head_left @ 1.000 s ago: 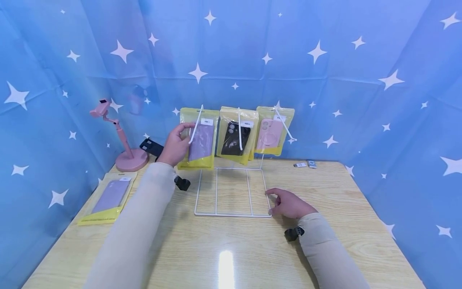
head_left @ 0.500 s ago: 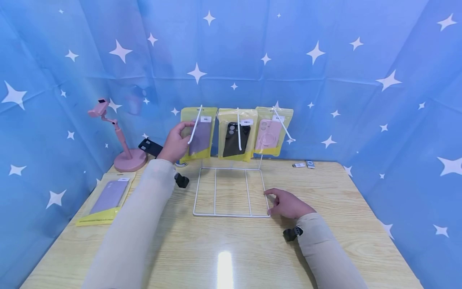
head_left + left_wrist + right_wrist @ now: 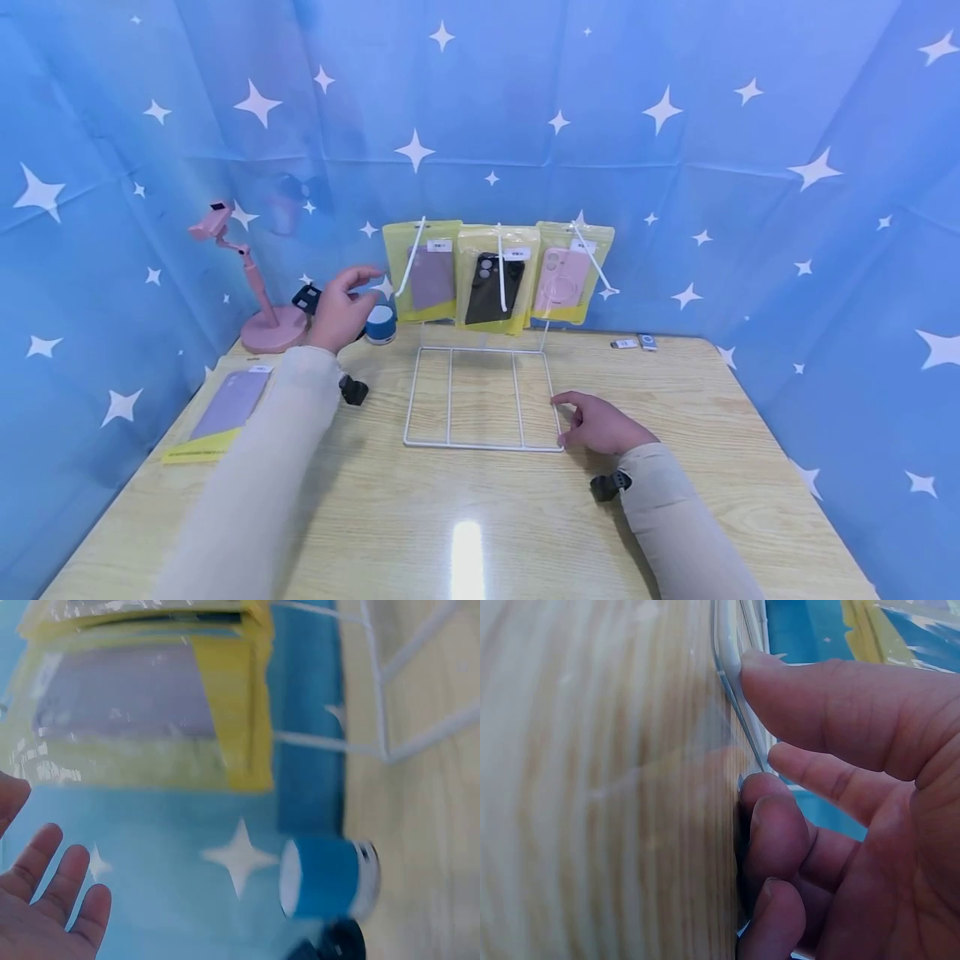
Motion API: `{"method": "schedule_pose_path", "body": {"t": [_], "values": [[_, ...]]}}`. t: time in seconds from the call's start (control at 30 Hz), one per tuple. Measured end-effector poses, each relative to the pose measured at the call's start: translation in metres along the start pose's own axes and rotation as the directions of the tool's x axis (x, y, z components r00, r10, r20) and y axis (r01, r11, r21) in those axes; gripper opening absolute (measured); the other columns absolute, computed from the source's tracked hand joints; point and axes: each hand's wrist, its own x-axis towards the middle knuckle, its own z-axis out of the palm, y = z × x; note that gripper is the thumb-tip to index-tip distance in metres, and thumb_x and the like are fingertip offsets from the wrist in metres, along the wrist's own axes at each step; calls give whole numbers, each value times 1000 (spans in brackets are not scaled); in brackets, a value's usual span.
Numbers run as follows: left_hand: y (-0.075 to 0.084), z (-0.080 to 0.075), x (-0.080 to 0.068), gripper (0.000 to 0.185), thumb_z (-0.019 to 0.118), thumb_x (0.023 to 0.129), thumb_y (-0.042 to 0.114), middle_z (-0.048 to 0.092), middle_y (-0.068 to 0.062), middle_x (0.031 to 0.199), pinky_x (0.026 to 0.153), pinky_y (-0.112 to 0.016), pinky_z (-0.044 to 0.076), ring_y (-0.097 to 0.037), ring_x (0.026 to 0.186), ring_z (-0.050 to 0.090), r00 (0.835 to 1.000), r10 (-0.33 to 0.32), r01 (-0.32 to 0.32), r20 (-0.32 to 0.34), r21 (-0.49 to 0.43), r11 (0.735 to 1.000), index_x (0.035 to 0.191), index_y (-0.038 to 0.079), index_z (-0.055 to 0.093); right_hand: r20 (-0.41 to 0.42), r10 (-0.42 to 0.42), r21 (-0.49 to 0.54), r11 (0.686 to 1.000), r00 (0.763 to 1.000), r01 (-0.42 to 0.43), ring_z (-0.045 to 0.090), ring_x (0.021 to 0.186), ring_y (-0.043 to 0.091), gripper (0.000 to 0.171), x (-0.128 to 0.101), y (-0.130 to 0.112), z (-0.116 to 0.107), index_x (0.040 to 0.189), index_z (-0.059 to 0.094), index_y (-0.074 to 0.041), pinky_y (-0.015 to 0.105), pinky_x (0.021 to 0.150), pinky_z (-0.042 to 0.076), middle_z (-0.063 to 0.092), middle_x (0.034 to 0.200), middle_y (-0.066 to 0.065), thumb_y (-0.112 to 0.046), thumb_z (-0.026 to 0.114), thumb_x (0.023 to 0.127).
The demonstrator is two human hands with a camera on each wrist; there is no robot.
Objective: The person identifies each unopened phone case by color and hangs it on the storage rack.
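Observation:
In the head view my left hand (image 3: 341, 312) is free, its fingers spread, just left of a bagged purple phone case (image 3: 431, 279). That bag hangs from the left hook of a white wire display rack (image 3: 480, 447). A black phone case (image 3: 491, 287) and a pink one (image 3: 562, 279), both in yellow-edged bags, hang on the middle and right hooks. In the left wrist view the left fingers (image 3: 49, 859) stand apart from the purple case's bag (image 3: 135, 697). My right hand (image 3: 603, 423) holds the base wire at the near right corner, thumb (image 3: 810, 705) against it.
Another bagged purple case (image 3: 228, 404) lies at the table's left. Behind it stands a pink phone stand (image 3: 260, 292), with a black object (image 3: 306, 298) partly behind my left hand. A blue cylinder (image 3: 380, 325) stands beside the rack. Two small items (image 3: 622, 343) lie back right.
My left hand has let go of the bagged purple case at the left hook and drawn back leftward, uncovering the blue cylinder. The right hand stays at the rack's corner.

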Motion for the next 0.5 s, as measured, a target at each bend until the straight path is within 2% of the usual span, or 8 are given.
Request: {"method": "schedule_pose_path", "body": {"t": [0.13,0.33,0.5], "values": [[-18,-20,-13,40,56,106,16,52,-13,156,119,-55,41,-34,147,46,1000,-14,15,-12,64,998,145,9,61,5,-8,5,1000,1000,8,52,73,22,67,0,0,0,150,57,-15,35,63,44,59,86,6,-16,85,88],[-51,-52,-37,44,55,107,13,48,-24,155,117,-60,41,-44,144,45,996,-91,91,3,108,990,150,2,53,7,-4,1,1000,1000,4,52,73,22,67,0,0,-1,150,57,-16,35,63,44,59,87,7,-17,85,89],[-82,-76,-58,50,56,108,14,44,-31,158,112,-64,45,-52,144,44,986,-164,159,6,209,965,155,0,47,7,-6,-5,1000,1000,6,51,72,22,66,-1,-1,-1,150,57,-16,36,61,43,58,86,7,-17,84,90]]}}
